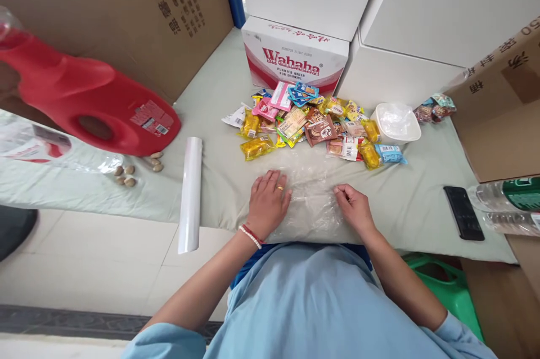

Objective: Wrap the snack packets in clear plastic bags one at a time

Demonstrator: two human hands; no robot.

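A clear plastic bag lies spread on the cloth-covered table in front of me. My left hand rests flat on its left side, fingers stretched out and slightly apart. At the bag's right edge, my right hand has its thumb and fingers pinched together on the thin plastic. Just beyond both hands is a heap of wrapped snacks in yellow, pink, brown and blue packets. To the left, a roll of clear plastic bags or film sticks out past the table's front edge.
A white plastic tub stands right of the snacks, before a Wahaha carton. A phone and bottles lie at the right. Leftward are a red jug and several nuts. A cardboard box stands behind.
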